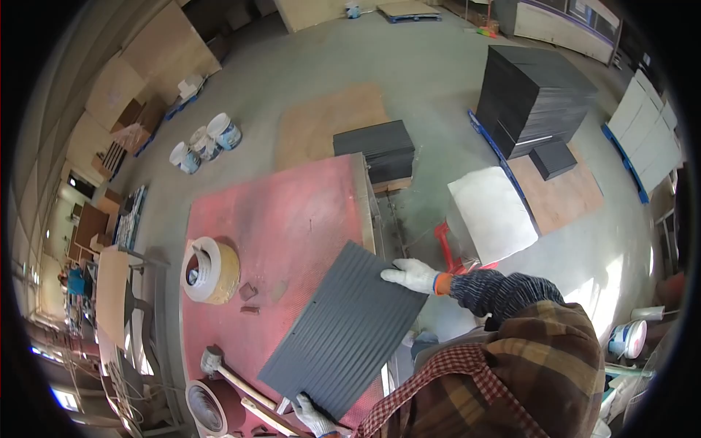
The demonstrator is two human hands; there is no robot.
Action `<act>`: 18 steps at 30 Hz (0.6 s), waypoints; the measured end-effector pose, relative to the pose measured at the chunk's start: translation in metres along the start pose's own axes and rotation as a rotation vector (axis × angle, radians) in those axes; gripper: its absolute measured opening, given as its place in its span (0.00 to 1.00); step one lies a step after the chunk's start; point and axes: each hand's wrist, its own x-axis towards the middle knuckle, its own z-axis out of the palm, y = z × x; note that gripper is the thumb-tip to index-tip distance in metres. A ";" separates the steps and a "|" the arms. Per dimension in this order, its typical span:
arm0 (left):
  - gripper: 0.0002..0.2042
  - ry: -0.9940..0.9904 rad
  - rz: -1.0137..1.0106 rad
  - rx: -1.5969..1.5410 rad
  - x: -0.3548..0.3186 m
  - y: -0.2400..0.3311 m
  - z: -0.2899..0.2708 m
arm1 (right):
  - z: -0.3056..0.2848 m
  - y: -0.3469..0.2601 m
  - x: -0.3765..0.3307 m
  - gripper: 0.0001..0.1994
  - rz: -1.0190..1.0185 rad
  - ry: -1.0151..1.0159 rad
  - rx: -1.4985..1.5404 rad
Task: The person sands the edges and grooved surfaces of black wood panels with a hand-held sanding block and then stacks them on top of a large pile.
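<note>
A dark grey ribbed panel (347, 328) is held at a slant above the right part of a red-topped table (281, 201). My right hand (410, 277), in a white glove with an orange cuff, grips its far right edge. My left hand (315, 416), also gloved, holds the near left edge, thumb on top. Both hands are closed on the panel, their fingers partly hidden under it. Near my left hand lies a hammer (232, 379) with a pale wooden handle, beside a brown roll (208, 410). Farther up stands a wide cream roll (228, 274) with small items inside its ring.
Small dark scraps (249, 291) lie on the table. Beyond it stands a low stack of dark sheets (380, 146). At the right are a tall dark stack (529, 98), a white-topped block (493, 212) and a red frame (447, 248). Several buckets (223, 131) stand at the left.
</note>
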 end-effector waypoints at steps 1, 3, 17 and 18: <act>0.34 -0.115 -0.049 -0.112 -0.013 0.007 0.007 | -0.007 0.012 -0.016 0.41 0.100 0.038 -0.035; 0.27 -0.124 -0.051 -0.084 -0.040 0.011 0.031 | -0.023 0.038 -0.051 0.42 0.193 0.110 -0.055; 0.28 -0.595 0.473 0.569 -0.225 0.031 0.234 | -0.196 0.199 -0.377 0.36 0.480 0.752 0.265; 0.28 -0.624 0.461 0.556 -0.243 0.025 0.256 | -0.204 0.214 -0.401 0.35 0.501 0.810 0.298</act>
